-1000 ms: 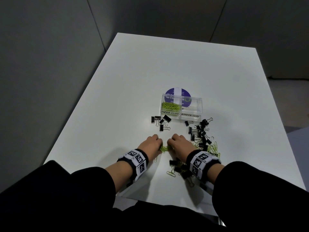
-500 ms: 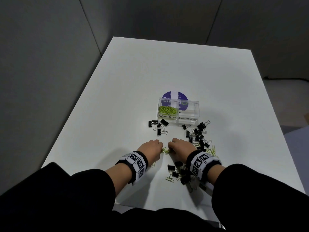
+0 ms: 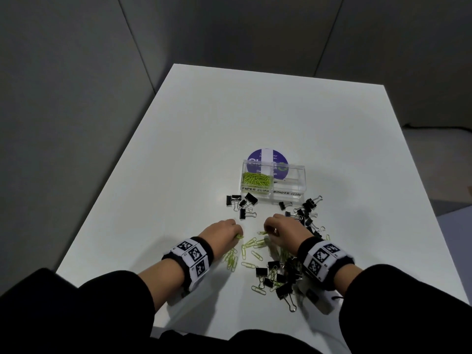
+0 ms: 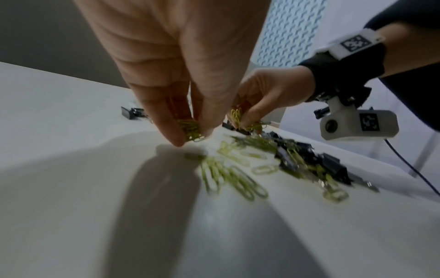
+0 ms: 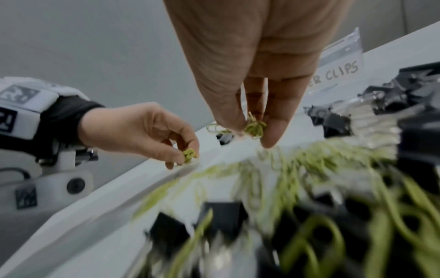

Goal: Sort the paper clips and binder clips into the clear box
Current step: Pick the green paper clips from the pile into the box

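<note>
Both hands pinch green paper clips just above the surface (image 3: 178,149), nearer the person than the box (image 3: 273,181): left hand (image 3: 222,229), right hand (image 3: 281,227). Binder clips (image 3: 305,213) lie right of the box's front.

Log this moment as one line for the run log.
left hand: pinching green paper clips | right hand: pinching green paper clips | clear box: paper-clip side part filled | binder clips: on table

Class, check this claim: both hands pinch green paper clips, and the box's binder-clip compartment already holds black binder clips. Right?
Not quite. Both hands, left hand and right hand, do pinch green paper clips, but the head view shows the binder-clip compartment holding no binder clips; they lie on the table.
</note>
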